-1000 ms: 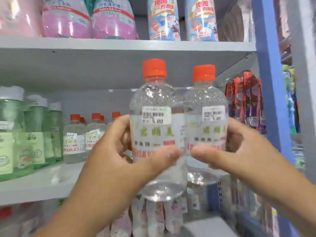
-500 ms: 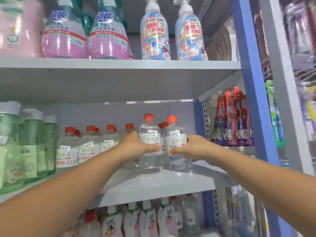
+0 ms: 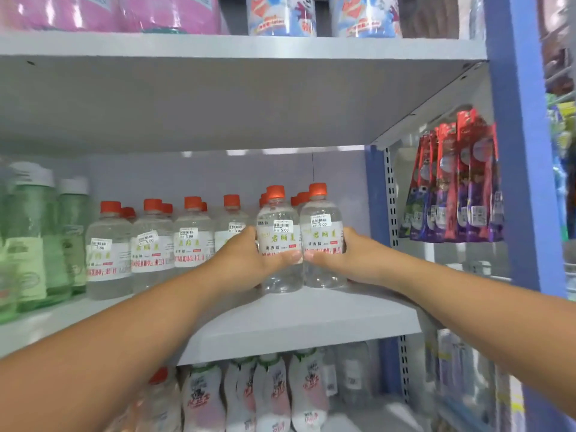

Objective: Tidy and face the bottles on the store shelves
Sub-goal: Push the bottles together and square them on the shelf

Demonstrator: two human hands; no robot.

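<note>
While both arms reach forward, the left hand point(image 3: 246, 263) grips one clear orange-capped plastic bottle point(image 3: 278, 241) and the right hand point(image 3: 352, 260) another point(image 3: 322, 238), both upright on the grey shelf point(image 3: 311, 316).

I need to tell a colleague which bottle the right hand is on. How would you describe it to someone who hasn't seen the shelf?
Find the grey middle shelf beside the blue upright post. In its row of clear orange-capped bottles, the clear plastic bottle with an orange cap stands rightmost in front, nearest the post, gripped by the right hand.
</note>
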